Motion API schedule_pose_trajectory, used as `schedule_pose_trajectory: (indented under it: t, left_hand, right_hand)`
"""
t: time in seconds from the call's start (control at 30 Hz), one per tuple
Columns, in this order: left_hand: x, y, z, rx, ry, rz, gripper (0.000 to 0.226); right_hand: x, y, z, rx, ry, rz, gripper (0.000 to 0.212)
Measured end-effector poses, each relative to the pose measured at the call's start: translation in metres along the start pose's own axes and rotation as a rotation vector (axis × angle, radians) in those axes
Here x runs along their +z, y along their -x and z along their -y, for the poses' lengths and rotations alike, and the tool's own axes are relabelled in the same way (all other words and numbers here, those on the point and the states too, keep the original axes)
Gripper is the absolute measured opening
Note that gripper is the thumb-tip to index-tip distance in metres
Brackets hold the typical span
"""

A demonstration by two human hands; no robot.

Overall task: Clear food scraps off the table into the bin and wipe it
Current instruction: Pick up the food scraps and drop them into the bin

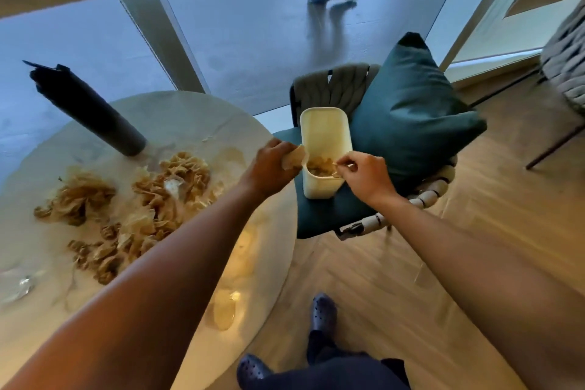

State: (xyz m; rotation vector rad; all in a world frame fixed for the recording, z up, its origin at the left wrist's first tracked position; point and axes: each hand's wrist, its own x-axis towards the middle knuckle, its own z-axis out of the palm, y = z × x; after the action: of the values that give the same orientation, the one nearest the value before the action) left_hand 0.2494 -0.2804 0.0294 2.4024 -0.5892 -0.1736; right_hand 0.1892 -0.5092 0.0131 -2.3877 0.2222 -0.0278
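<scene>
Left hand (273, 165) grips a scrap (294, 158); right hand (364, 175) pinches crumbs over bin (326, 130) (no readable writing).

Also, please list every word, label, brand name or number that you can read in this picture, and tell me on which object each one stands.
None: no readable text appears anywhere in this view.
The cream bin on the chair: plain walls, no label visible.
The dark bottle on the round table: no legible marking.
The green cushion: plain fabric.
The scraps and both hands carry no print.
</scene>
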Motion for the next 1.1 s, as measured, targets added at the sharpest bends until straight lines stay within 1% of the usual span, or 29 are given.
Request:
schedule_pose_trajectory:
  t: [0.07,0.17,0.23,0.33,0.4,0.5,0.6,0.83,0.93,1.1]
  left_hand:
    - [0.010,-0.018,-0.007,0.006,0.029,0.005,0.043]
    - [0.027,-0.042,-0.012,0.001,0.045,0.058,0.043]
    - [0.038,-0.056,-0.015,-0.048,0.046,0.106,0.052]
    - [0.055,-0.069,-0.014,-0.127,0.004,0.275,0.072]
    - [0.065,-0.073,-0.010,-0.148,-0.056,0.338,0.074]
    - [0.072,-0.073,-0.005,-0.162,-0.100,0.317,0.067]
    - [0.072,-0.068,-0.002,-0.160,-0.074,0.265,0.054]
    - [0.056,-0.040,0.010,-0.182,-0.065,0.189,0.032]
    - [0.048,-0.017,0.018,-0.211,-0.064,0.168,0.028]
    - [0.031,0.028,0.038,-0.266,-0.092,0.152,0.025]
  right_hand:
    - [-0.005,-0.013,-0.007,0.022,-0.003,-0.018,0.007]
    - [-0.009,-0.030,-0.014,0.043,-0.035,-0.043,0.007]
    - [-0.010,-0.044,-0.018,0.078,-0.071,-0.034,0.011]
    - [-0.007,-0.059,-0.025,0.136,-0.087,0.091,0.031]
    - [-0.004,-0.065,-0.029,0.139,-0.072,0.179,0.041]
    - [0.000,-0.070,-0.033,0.124,-0.033,0.227,0.044]
    - [0.003,-0.071,-0.035,0.099,-0.001,0.258,0.043]
    - [0.012,-0.061,-0.015,-0.004,0.031,0.276,0.030]
    - [0.021,-0.052,0.000,-0.040,0.035,0.302,0.025]
    - [0.044,-0.033,0.026,-0.105,0.038,0.359,0.026]
